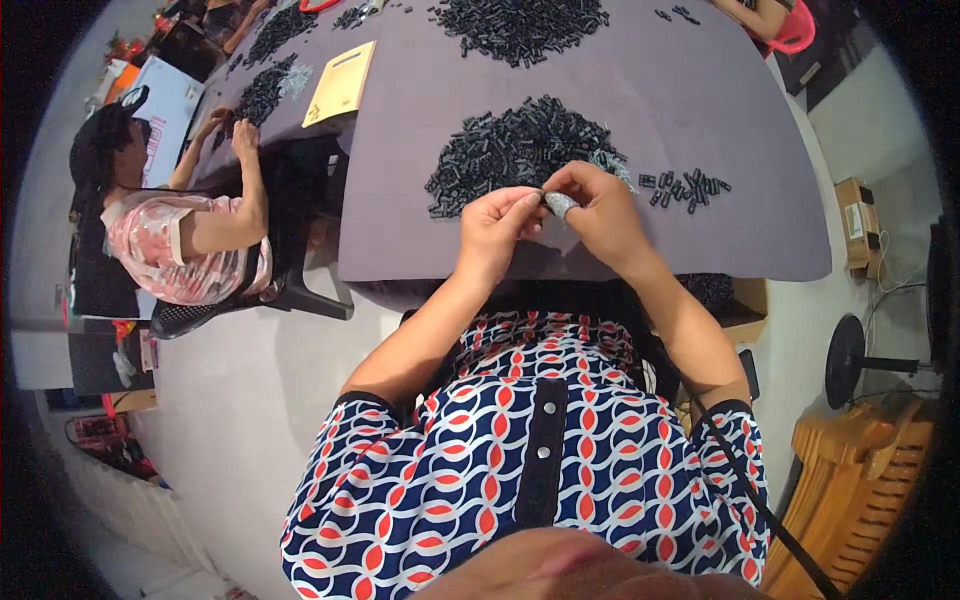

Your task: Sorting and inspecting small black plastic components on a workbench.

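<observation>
Just in front of a heap of small black plastic pieces (490,150), my two hands meet at the fingertips. My left hand (495,228) is closed in a pinch on a small dark piece (543,198), which the fingers mostly hide. My right hand (605,218) is closed too, its fingers pinching at the same piece. Grey wrapping (561,205) covers one digit of the right hand. Thin silvery bits (612,163) lie at the heap's right edge. Farther right, a loose group of black pieces (685,188) is spread on the grey cloth.
A grey-covered table (740,120) carries another black heap (520,25) at the far side. A yellow paper (340,84) lies to the left. Beyond it a co-worker (185,225) sits handling a dark pile. On the right are a floor fan (847,360) and wooden furniture (860,480).
</observation>
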A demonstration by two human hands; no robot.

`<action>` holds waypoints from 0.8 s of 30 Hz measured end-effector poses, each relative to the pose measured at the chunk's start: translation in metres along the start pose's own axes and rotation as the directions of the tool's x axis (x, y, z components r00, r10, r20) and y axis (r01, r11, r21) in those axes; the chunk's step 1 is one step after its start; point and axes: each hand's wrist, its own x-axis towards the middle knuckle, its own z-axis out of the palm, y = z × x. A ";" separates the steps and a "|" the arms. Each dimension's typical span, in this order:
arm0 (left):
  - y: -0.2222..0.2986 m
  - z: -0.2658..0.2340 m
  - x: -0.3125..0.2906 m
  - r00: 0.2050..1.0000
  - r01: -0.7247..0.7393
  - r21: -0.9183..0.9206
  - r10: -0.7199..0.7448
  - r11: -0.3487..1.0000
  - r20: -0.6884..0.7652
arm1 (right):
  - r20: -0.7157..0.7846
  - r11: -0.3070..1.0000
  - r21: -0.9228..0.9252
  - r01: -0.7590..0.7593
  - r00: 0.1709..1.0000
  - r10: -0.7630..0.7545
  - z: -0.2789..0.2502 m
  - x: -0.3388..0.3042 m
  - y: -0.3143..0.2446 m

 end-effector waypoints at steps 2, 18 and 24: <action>-0.001 -0.001 0.002 1.000 0.006 -0.053 -0.007 0.999 -0.019 | -0.013 1.000 -0.011 0.020 1.000 -0.020 0.006 -0.001 0.003; 0.030 -0.002 0.006 0.975 -0.219 0.058 0.215 0.974 0.062 | 0.028 0.970 0.244 -0.015 1.000 0.009 -0.011 0.014 -0.016; 0.021 -0.013 -0.021 0.996 -0.066 0.420 0.033 0.905 0.085 | 0.073 0.979 0.182 -0.094 0.994 0.082 -0.013 -0.021 -0.003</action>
